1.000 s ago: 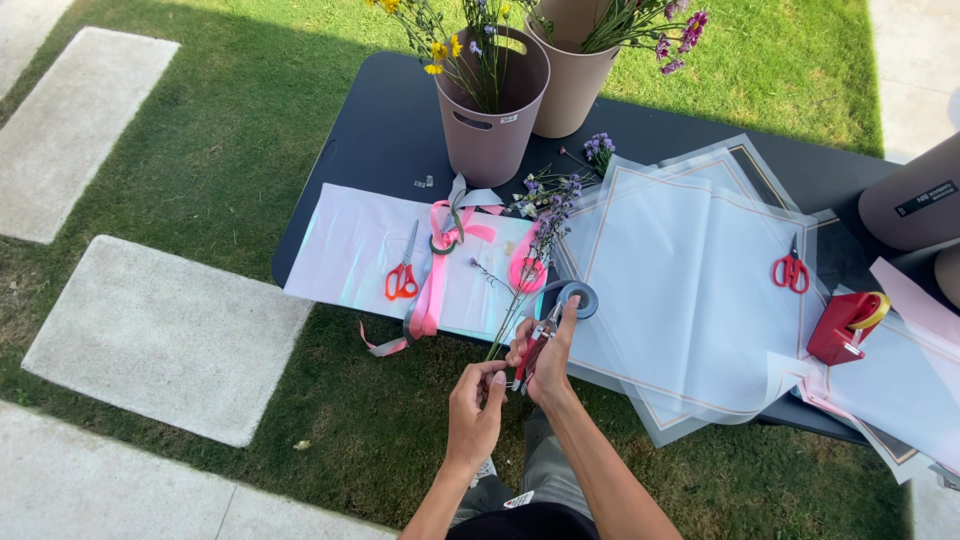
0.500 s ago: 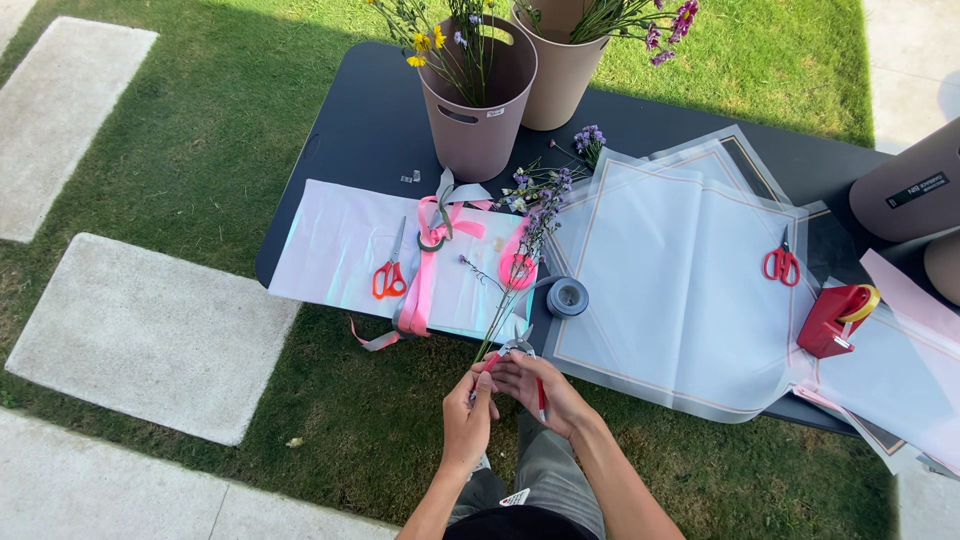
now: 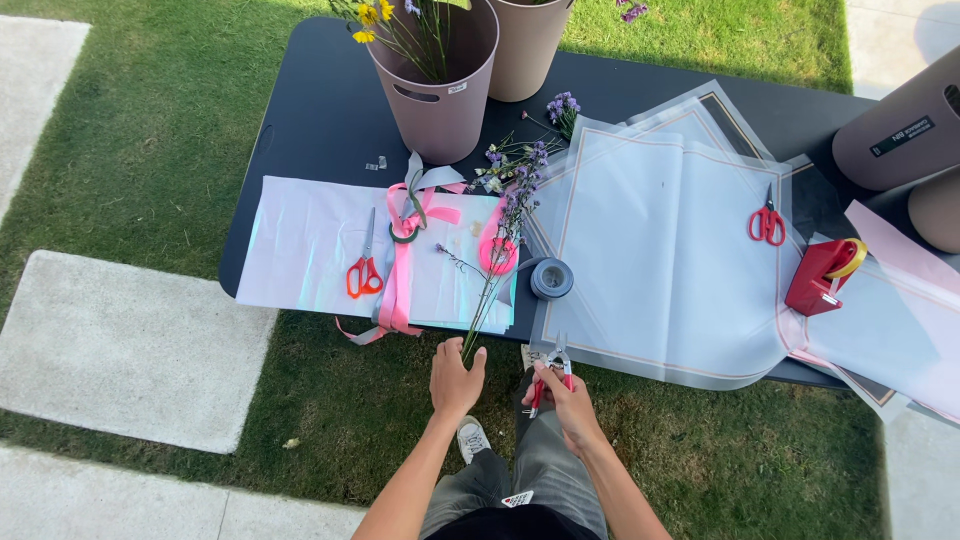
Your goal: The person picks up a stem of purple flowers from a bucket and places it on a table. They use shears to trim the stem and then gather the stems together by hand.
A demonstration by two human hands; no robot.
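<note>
left grip [image 3: 456,380] closed on flower stems [image 3: 487,300] at table edge [image 3: 300,297], right grip [image 3: 565,395] closed w/ red-handled pliers [image 3: 548,372]

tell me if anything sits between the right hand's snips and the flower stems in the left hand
Nothing visible does. The left hand holds the flower stems by their lower ends at the table edge. The right hand holds the red-handled snips just beside, with only grass between.

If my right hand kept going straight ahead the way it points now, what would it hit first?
Probably the near edge of the pale translucent wrapping sheet on the black table, just past the red-handled snips your right hand holds; depth is uncertain.
</note>
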